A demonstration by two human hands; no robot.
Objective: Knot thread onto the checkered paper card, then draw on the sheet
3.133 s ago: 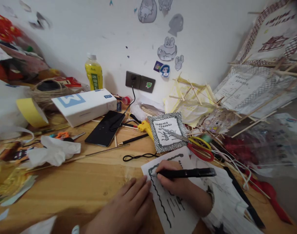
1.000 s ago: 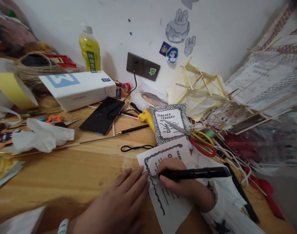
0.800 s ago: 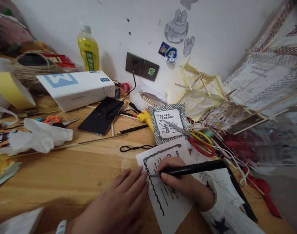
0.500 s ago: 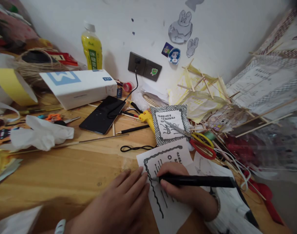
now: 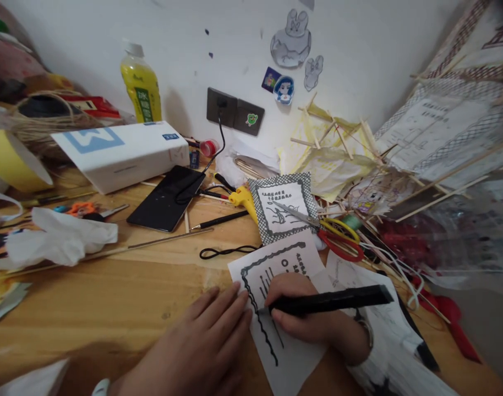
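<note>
A white sheet of paper (image 5: 295, 367) lies slanted on the wooden table, with a wavy black border along its left and top sides and written characters at its upper right. My right hand (image 5: 296, 311) grips a black marker (image 5: 338, 300), its tip on the paper by the left border line. Flat beside it, my left hand (image 5: 210, 335) has its fingers stretched out, fingertips touching the paper's left edge. Above the sheet is a finished-looking drawing (image 5: 282, 201) with a checkered border. Scissors (image 5: 338, 235) with red and yellow handles rest partly over that drawing.
Behind the hands lie a black tablet (image 5: 167, 201) with a cable, a pencil (image 5: 220, 220) and a yellow glue gun (image 5: 243, 199). A white box (image 5: 123, 154) and drink bottle (image 5: 142, 88) stand at back left. Stick-and-paper frames (image 5: 329, 143) crowd the right.
The marker tip has shifted slightly down along the left border, and the marker's rear end has risen a little. The view has turned slightly; my left hand stays on the paper's edge.
</note>
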